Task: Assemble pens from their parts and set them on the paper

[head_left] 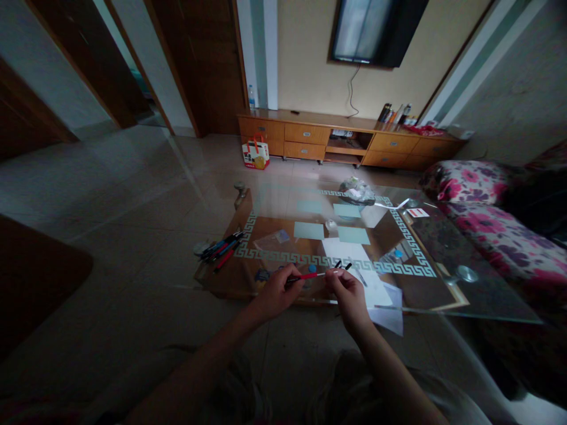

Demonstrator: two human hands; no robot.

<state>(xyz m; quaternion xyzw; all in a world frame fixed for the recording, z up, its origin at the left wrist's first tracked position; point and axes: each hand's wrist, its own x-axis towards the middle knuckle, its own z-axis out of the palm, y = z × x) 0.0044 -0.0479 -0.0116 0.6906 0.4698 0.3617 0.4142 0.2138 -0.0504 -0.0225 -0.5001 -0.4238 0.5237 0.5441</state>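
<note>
Above the near edge of the glass table, my left hand (281,288) is closed around a red and black pen (308,275), its red end pointing right. My right hand (348,290) pinches a thin pale rod (322,274), like a pen refill, that lines up with the pen's red end. Whether the rod sits inside the pen is too small to tell. Two short black pieces (348,267), possibly pen caps, show just beyond my right fingertips. White paper sheets (376,290) lie under and beside that hand. Several pens (221,248) are heaped at the table's left corner.
The glass table (482,301) carries a clear plastic bag (358,190), a small plastic packet (271,239) and a red-and-white card (417,212). A floral sofa (482,218) borders it on the right. Beyond stand a shopping bag (256,154) and a low wooden cabinet (305,133).
</note>
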